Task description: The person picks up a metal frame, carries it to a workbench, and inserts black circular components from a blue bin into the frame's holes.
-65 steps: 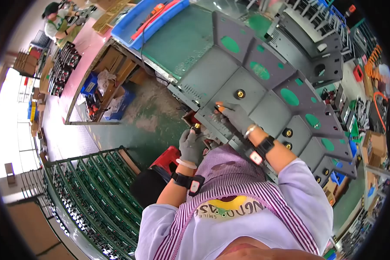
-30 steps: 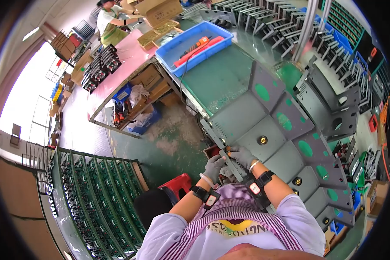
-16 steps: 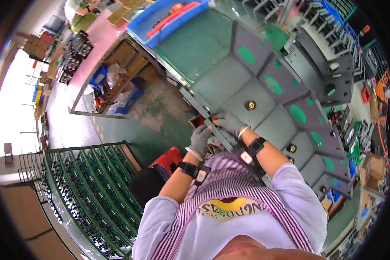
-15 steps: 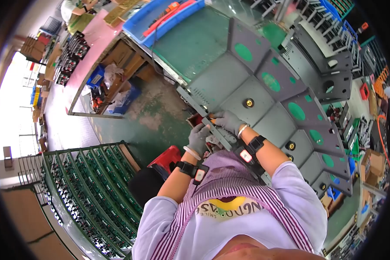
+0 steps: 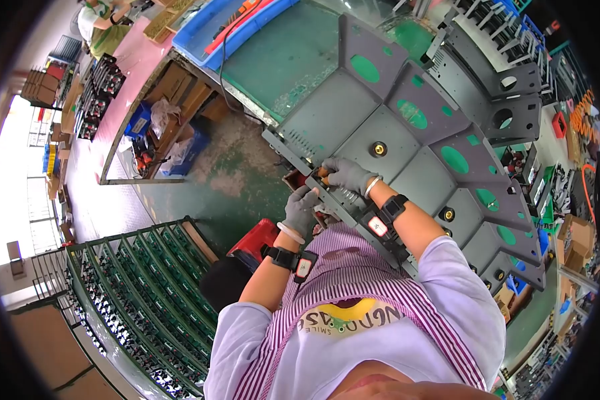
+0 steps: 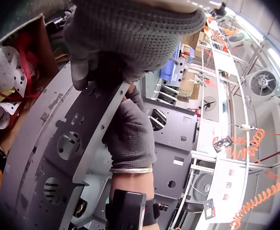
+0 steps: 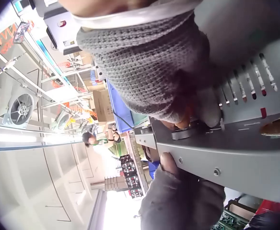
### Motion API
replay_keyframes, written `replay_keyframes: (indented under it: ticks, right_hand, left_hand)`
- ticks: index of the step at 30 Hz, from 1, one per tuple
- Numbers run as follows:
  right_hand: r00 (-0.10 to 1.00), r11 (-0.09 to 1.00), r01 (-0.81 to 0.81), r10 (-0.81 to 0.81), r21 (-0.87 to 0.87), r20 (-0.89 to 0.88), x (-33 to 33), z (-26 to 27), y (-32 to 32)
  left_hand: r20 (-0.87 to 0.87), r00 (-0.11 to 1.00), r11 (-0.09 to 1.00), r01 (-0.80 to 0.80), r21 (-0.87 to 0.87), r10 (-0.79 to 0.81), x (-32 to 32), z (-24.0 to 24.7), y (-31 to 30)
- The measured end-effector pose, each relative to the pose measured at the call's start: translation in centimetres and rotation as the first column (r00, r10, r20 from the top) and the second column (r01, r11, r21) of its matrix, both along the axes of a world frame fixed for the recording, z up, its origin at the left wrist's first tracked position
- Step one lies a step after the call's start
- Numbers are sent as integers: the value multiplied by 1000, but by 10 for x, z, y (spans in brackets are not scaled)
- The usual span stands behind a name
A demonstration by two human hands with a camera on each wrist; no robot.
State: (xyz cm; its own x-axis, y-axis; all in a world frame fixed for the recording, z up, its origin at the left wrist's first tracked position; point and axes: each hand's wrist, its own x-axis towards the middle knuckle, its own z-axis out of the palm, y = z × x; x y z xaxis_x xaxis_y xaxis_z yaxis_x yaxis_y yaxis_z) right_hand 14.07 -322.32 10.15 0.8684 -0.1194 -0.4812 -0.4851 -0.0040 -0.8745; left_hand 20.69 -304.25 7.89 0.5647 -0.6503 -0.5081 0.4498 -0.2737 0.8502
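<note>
A workshop bench topped with a green mat [image 5: 280, 60] is seen. On it a grey metal panel [image 5: 340, 127] is laid flat, its long axis running from upper left to lower right. Its near flange is gripped from below by the left hand [image 5: 301, 208] and clasped from above by the curled right hand [image 5: 345, 175]. A brass fitting [image 5: 379, 149] is set just beyond.

The metal chassis panel [image 5: 333, 117] lies on the workbench [image 5: 273, 60]; a plastic tray [image 5: 200, 37] behind it, a stool [image 5: 253, 240] before it.
</note>
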Motion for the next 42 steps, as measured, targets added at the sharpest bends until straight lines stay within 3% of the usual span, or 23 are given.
replay_keyframes:
  ticks: [1, 4, 5, 7, 8, 9, 12, 13, 16, 17, 20, 21, 24, 27, 29, 31, 32, 33, 34, 36, 38, 40, 42]
  right_hand:
    - [999, 998, 17, -15, 62, -46, 1, 6, 0]
    - [989, 881, -88, 23, -465, -144, 14, -5, 9]
    - [979, 900, -90, 2, -427, -203, 12, -4, 7]
    - [964, 997, 19, -36, -69, -262, 0, -14, -10]
    - [954, 991, 80, -44, 111, -297, -5, -18, -17]
    - [963, 993, 115, -116, -19, -242, -8, -10, -15]
    - [993, 914, 121, -107, -388, 58, -6, -46, 3]
    - [994, 929, -47, 8, -368, -108, -3, -26, 9]
    - [963, 992, 112, -92, 66, -252, -10, 15, -3]
    - [969, 970, 188, -157, 156, -193, -16, 13, -10]
    - [921, 941, 332, -339, -66, -194, -26, 33, -13]
    - [926, 918, 333, -361, -213, -109, -34, 34, -18]
    - [922, 615, 332, -373, -715, 107, -54, 33, -40]
    - [936, 333, 207, -340, -920, 88, -69, 22, -49]
    - [953, 386, 189, -294, -903, 74, -72, 16, -50]
    - [946, 479, 272, -291, -834, 141, -68, 2, -50]
    - [918, 646, 364, -371, -671, 141, -62, 6, -46]
    - [898, 744, 410, -430, -528, 92, -59, 41, -29]
    - [930, 842, 367, -344, -395, 132, -61, 63, -21]
    - [977, 989, 151, -149, 0, 154, -63, 69, -6]
    - [992, 994, 54, -64, 90, 110, -64, 100, 6]
    - [996, 985, 56, -66, 162, 53, -64, 119, 11]
    - [984, 977, 165, -173, 132, 51, -66, 122, 20]
  left_hand:
    - [10, 1000, 1000, 9, 0, -9, 1, -2, 0]
    - [-35, 999, 1000, 2, -4, -3, 0, 0, -1]
    - [-34, 999, 1000, -3, -13, 3, -1, 2, -2]
    - [-32, 999, 1000, -15, -27, 14, -3, 13, -3]
    - [-23, 1000, 1000, -9, -24, 8, -1, 13, -3]
    - [-17, 1000, 1000, -6, -23, 6, -1, 12, -3]
    - [-24, 1000, 999, 8, -39, -9, -2, 9, -2]
    - [-26, 1000, 999, 10, -51, -12, -2, 8, -3]
    - [18, 999, 998, -40, -40, 41, -6, 17, -7]
    - [5, 999, 998, -50, -46, 50, -6, 16, -7]
    - [-26, 997, 996, -72, -60, 71, -8, 12, -7]
    - [-26, 997, 995, -79, -61, 77, -8, 11, -7]
    - [132, 991, 997, -27, 77, 17, -9, 26, -7]
    - [433, 901, 971, -89, 220, -15, -16, 32, -3]
    - [690, 723, 961, -203, 188, 18, -17, 20, 2]
    - [825, 560, 995, -8, 97, -76, -12, 40, 0]
    - [886, 452, 994, 83, 77, -107, -9, 55, -2]
    - [901, 417, 989, 133, 68, -118, -10, 72, -9]
    - [915, 382, 981, 183, 62, -129, -14, 87, -17]
    - [925, 341, 926, 375, 30, -168, -18, 110, -26]
    - [864, 344, 850, 501, 161, -367, -23, 119, -21]
    - [860, 401, 870, 483, 95, -316, -23, 113, -16]
    - [843, 478, 887, 462, -3, -246, -23, 116, -11]
